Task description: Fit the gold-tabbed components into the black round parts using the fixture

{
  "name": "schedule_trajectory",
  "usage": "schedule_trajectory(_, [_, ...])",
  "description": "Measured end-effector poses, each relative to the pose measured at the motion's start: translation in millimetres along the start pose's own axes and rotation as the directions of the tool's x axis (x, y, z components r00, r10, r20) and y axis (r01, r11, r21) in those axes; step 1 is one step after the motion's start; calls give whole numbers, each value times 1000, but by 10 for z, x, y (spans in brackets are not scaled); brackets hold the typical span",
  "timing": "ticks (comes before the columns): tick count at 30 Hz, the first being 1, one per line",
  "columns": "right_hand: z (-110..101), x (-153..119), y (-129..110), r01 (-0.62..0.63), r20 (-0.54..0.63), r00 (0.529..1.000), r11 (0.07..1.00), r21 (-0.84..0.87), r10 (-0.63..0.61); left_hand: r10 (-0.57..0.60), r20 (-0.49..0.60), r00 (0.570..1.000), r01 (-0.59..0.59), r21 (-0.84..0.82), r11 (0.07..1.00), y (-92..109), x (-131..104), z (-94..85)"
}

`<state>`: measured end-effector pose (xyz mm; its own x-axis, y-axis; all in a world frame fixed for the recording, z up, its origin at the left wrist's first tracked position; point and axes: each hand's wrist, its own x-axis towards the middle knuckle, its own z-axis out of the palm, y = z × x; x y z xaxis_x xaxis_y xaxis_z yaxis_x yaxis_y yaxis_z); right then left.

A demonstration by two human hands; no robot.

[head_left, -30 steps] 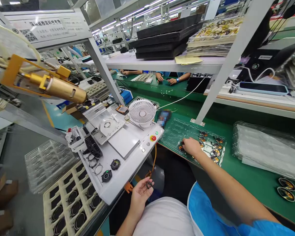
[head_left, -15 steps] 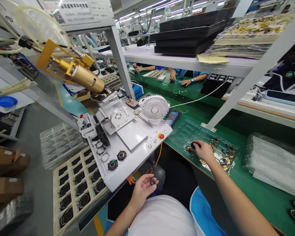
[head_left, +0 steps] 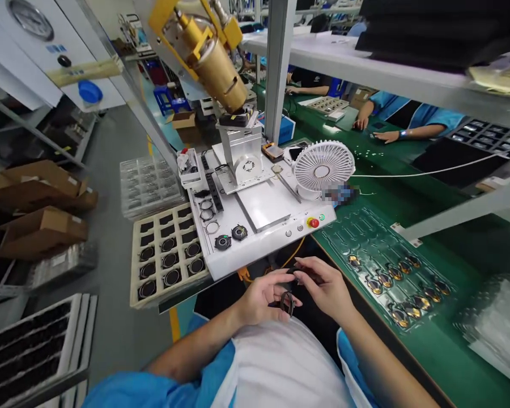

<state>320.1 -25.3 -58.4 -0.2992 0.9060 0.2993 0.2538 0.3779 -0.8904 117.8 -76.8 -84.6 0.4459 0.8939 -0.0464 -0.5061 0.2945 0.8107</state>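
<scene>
Close in front of my body, my left hand [head_left: 266,297] holds a dark round watch ring [head_left: 287,304] between thumb and fingers. Its index finger reaches up to a small dark part [head_left: 296,272]. On that same part my right hand [head_left: 325,286] is closed, thumb and fingers pinched, and the two hands nearly meet there. The part is mostly hidden by the fingers. To the right, a clear plastic tray [head_left: 340,232] bears several round pieces with orange and dark faces. Two black round watch parts [head_left: 231,237] lie on the white machine base.
A cream tray [head_left: 136,266] of round watch pieces stands left of the machine base [head_left: 221,263]. A white fan [head_left: 322,170] and a gold cylinder press [head_left: 221,73] are beyond my hands. Across the green bench are another person's hands [head_left: 386,136]. A metal post [head_left: 278,73] rises behind the machine.
My right hand has come from the clear tray to my left hand, bringing a dark part. My left hand still holds the ring. The view has turned left.
</scene>
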Motion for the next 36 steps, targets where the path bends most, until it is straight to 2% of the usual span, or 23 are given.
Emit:
schedule_trajectory(3, [58, 36, -53, -2, 11, 1000, 999, 51, 1, -22, -21, 1000, 20, -69, 997, 29, -107, 10])
schedule_trajectory(7, [154, 26, -50, 109, 19, 994, 992, 62, -110, -27, -9, 1000, 26, -152, 988, 18, -202, -35])
schedule_trajectory(10, [199, 6, -27, 158, 47, 986, 987, 35, -159, 16, -36, 999, -23, -210, 977, 31, -229, -81])
schedule_trajectory(12, [215, -8, -22, 174, 71, 983, 985, -20, -172, -1, -46, 999, -10, -232, 973, 44, -233, -106])
schedule_trajectory(15, [223, -12, -31, 226, 152, 966, 969, -101, -210, -52, -66, 996, 35, -236, 971, 48, -220, -139])
schedule_trajectory(18, [215, 77, -11, 252, 237, 946, 962, -101, -223, -37, -135, 990, -1, -272, 962, 41, -193, -191])
schedule_trajectory(20, [203, 246, 42, 165, 191, 969, 985, -44, -154, -20, -192, 981, -36, -287, 957, 48, -183, -237])
schedule_trajectory(22, [193, 516, 121, -42, 48, 998, 997, 65, 39, -12, -231, 973, -52, -272, 961, 66, -190, -281])
schedule_trajectory(23, [190, 678, 163, -149, -23, 988, 980, 129, 153, -10, -239, 971, -53, -256, 965, 78, -200, -297])
schedule_trajectory(25, [191, 1006, 244, -297, -113, 938, 927, 228, 328, -1, -246, 969, -55, -222, 973, 97, -230, -310])
schedule_trajectory(29, [218, 1452, 358, -396, -152, 882, 876, 275, 446, 34, -272, 962, -86, -179, 980, 101, -299, -281])
schedule_trajectory(33, [217, 1510, 403, -451, -193, 837, 846, 284, 512, 54, -316, 947, -102, -136, 986, 69, -355, -263])
schedule_trajectory(36, [195, 1313, 382, -445, -225, 829, 847, 291, 513, 98, -318, 943, -114, -31, 993, 55, -384, -260])
